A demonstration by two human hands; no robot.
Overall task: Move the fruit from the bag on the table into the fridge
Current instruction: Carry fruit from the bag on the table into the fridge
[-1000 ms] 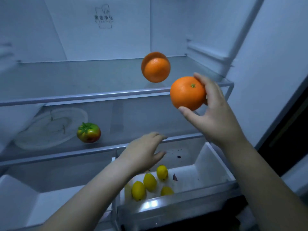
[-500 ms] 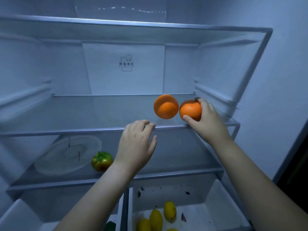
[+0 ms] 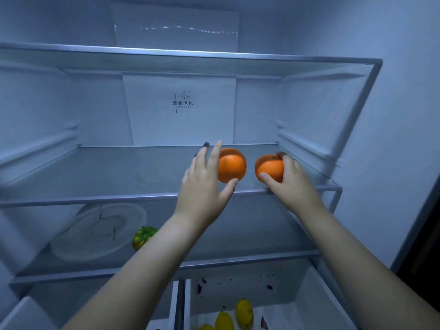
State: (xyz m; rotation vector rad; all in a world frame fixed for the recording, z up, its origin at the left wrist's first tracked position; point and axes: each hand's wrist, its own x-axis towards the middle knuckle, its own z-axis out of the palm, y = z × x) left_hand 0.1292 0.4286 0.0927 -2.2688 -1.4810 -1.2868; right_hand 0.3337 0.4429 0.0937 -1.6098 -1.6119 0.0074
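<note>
Two oranges on the middle shelf of the open fridge (image 3: 309, 110)

On the glass shelf (image 3: 119, 172), the left hand (image 3: 202, 191) is spread, straight fingers beside the left orange (image 3: 232, 166), thumb touching its lower edge; the right hand (image 3: 292, 184) grips the right orange (image 3: 269, 167), thumb in front, fingers on top.

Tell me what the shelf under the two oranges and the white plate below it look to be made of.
Shelf: likely glass, smooth and translucent with a soft sheen. Its front trim: silvery strip, metal or metal-look plastic. Plate: white, smooth, faint dark markings; ceramic or plastic, the dim light leaves it open.
</note>
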